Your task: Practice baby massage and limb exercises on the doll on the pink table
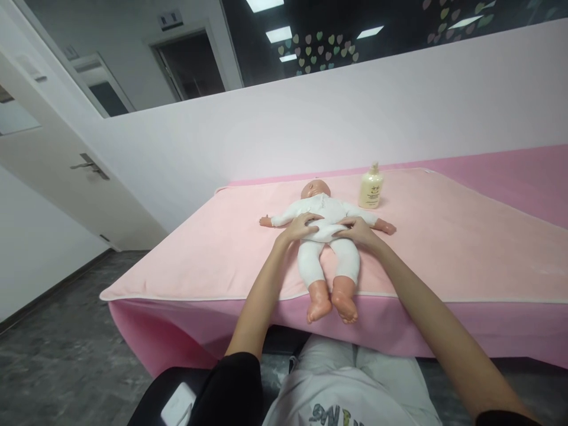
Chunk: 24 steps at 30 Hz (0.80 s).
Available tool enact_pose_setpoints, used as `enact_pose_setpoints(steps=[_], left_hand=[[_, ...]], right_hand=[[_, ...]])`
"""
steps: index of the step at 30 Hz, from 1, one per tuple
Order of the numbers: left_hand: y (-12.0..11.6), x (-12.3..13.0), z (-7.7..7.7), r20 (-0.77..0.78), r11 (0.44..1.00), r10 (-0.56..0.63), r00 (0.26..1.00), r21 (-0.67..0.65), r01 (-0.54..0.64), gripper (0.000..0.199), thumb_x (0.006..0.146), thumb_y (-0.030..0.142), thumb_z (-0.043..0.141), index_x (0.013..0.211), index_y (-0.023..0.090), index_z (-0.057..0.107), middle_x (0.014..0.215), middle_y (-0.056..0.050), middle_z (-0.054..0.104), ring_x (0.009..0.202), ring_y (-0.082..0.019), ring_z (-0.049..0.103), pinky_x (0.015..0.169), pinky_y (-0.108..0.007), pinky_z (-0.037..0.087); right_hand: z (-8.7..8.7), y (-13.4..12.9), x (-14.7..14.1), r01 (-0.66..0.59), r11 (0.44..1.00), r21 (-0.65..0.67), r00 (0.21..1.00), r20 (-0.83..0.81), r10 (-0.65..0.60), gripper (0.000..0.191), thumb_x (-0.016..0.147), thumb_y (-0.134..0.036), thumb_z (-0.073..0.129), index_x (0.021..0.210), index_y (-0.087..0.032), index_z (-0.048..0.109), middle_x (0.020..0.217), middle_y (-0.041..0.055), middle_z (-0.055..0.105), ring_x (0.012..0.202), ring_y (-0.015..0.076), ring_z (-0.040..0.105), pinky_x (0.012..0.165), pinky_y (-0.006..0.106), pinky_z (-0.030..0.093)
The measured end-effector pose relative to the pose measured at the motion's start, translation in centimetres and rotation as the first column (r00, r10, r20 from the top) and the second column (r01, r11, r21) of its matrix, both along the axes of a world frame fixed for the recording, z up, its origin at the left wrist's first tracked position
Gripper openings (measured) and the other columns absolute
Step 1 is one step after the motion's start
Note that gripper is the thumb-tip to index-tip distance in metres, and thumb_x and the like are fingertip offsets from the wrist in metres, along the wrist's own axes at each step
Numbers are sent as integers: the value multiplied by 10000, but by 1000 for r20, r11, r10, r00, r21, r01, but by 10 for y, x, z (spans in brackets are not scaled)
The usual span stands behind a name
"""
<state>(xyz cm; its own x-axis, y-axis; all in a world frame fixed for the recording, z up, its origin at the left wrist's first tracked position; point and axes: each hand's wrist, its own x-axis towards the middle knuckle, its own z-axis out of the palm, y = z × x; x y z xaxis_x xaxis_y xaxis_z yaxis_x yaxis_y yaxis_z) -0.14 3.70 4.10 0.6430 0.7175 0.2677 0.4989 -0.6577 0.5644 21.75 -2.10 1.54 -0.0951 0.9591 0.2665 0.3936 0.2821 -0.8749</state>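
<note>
A baby doll point(326, 207) in white clothes lies on its back on the pink blanket point(213, 248), arms spread, feet toward me over the table's front edge. My left hand point(303, 226) and my right hand point(356, 229) rest on either side of its waist, at the lower edge of its white top. The fingers of each hand close on the cloth there; the fingertips are partly hidden in the folds. A pale yellow pump bottle point(371, 188) stands upright beyond the doll's arm on the right.
Behind the table rises a white wall point(310, 130) with a dark window above it. A door point(66, 160) stands at the left. A white device point(178, 404) lies on a black surface near my left sleeve.
</note>
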Motion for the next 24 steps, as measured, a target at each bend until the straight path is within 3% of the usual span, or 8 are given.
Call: enact_pose_setpoints(steps=[4, 7, 10, 12, 17, 20, 24], left_hand=[[5, 5, -4, 37, 998, 58, 998, -10, -57, 429, 667, 144, 553, 1076, 165, 681, 1114, -47, 694, 1046, -210, 618, 954, -317, 481], [8, 11, -12, 144, 994, 105, 984, 17, -108, 349, 645, 103, 528, 931, 145, 724, 972, -47, 732, 913, -187, 653, 860, -296, 513], [11, 13, -20, 234, 990, 138, 962, -20, -137, 304, 639, 96, 539, 862, 143, 742, 920, -43, 743, 861, -176, 662, 815, -283, 518], [13, 12, -24, 270, 989, 145, 952, -48, -137, 290, 638, 97, 558, 853, 142, 747, 903, -39, 744, 846, -171, 659, 796, -276, 515], [16, 11, -28, 342, 994, 106, 934, -66, -89, 266, 653, 76, 582, 844, 137, 757, 871, -42, 728, 820, -151, 640, 805, -265, 498], [15, 12, -27, 360, 995, 92, 929, -70, -72, 260, 665, 83, 591, 850, 142, 763, 845, -42, 707, 808, -146, 623, 802, -268, 486], [14, 14, -27, 360, 996, 74, 930, -66, -54, 240, 678, 106, 598, 840, 149, 769, 789, -36, 675, 778, -141, 595, 775, -267, 469]], right_hand=[[1, -2, 1, -34, 999, -21, 999, -11, 34, 358, 608, -332, 789, 926, -174, 741, 1017, 73, 706, 986, 243, 619, 905, 384, 482], [1, 4, 5, -55, 995, -86, 987, -158, 41, 387, 610, -383, 799, 939, -187, 742, 1039, 77, 701, 980, 226, 624, 891, 368, 492], [3, 19, 7, 92, 992, -89, 904, -411, -121, 336, 639, -439, 765, 855, -184, 732, 949, 70, 710, 854, 182, 643, 821, 337, 516], [6, 32, 2, 217, 975, -44, 842, -497, -210, 292, 617, -380, 768, 827, -183, 718, 886, 55, 711, 796, 168, 644, 802, 329, 521], [2, 59, -20, 188, 980, 58, 934, -319, -160, 179, 580, -114, 589, 702, -173, 705, 794, 37, 711, 841, 191, 656, 893, 354, 501], [-10, 64, -25, 189, 976, 105, 959, -232, -160, 290, 557, -85, 498, 738, -165, 710, 857, 50, 715, 893, 204, 656, 943, 372, 483], [-22, 64, -18, 170, 972, 164, 976, -162, -144, 345, 555, -89, 532, 844, -154, 708, 992, 71, 694, 1011, 217, 625, 999, 376, 450]])
